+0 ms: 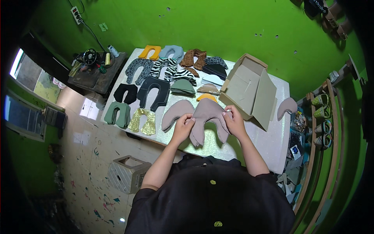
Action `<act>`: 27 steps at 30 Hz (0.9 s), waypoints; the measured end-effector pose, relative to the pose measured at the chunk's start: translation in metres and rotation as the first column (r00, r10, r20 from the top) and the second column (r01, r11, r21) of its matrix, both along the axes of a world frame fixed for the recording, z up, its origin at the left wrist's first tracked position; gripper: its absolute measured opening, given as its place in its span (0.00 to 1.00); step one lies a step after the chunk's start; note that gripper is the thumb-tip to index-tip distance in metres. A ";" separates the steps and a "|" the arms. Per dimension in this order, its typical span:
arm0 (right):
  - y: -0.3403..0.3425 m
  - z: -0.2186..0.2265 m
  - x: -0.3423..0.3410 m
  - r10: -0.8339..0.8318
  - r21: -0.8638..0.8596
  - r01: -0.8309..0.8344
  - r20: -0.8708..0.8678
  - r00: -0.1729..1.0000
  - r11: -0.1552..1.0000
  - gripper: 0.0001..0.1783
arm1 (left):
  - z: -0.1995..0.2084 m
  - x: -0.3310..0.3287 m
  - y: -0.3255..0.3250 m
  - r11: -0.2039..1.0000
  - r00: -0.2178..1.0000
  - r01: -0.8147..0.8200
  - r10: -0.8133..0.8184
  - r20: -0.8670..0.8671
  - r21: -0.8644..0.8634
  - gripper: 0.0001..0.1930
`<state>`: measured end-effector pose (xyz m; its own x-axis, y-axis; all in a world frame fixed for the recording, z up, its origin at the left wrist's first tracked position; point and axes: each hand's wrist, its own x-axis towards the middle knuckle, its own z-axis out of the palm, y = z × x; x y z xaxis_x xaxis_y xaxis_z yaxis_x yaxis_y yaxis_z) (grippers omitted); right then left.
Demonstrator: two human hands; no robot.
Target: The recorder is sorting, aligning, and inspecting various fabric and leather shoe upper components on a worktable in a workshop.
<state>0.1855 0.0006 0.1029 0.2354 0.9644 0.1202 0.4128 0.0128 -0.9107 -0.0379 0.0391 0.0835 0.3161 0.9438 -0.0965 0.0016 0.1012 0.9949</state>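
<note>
Between both hands, at the table's near edge, is a stack of mauve U-shaped shoe-upper pieces (206, 114), its two legs pointing toward me. My left hand (184, 127) pinches the left side, thumb on top. On the right side my right hand (234, 121) grips it with curled fingers. A second mauve stack of curved pieces (174, 111) lies just left of it, next to my left hand. Beyond the held stack sit yellow pieces (208, 97), partly hidden. Gold glitter U-shaped pieces (142, 121) lie farther left.
An open cardboard box (245, 84) stands on the white table (263, 146). Green, black, zebra and leopard cut pieces cover the table's left part. One mauve piece (286, 109) lies at the right edge. A sewing machine (90, 57) stands left; a shoe rack (311, 156) is at right.
</note>
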 end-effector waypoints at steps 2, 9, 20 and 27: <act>0.003 0.019 -0.011 0.005 -0.067 -0.002 0.056 0.998 0.998 0.09 | -0.012 -0.007 0.008 0.989 0.994 0.064 -0.052 0.097 -0.130 0.10; -0.023 0.015 0.021 0.040 -0.328 -0.120 -0.242 0.969 0.937 0.11 | -0.033 0.017 0.002 0.890 0.926 0.345 -0.272 0.261 -0.298 0.09; -0.086 -0.041 0.032 -0.045 -0.220 -0.225 -0.803 0.595 0.949 0.32 | 0.007 0.047 0.000 0.679 0.767 0.636 -0.606 -0.209 0.365 0.06; -0.085 -0.034 0.015 -0.046 -0.166 -0.161 -0.823 0.566 0.973 0.31 | 0.000 0.037 0.011 0.863 0.847 0.498 -0.504 0.166 0.080 0.09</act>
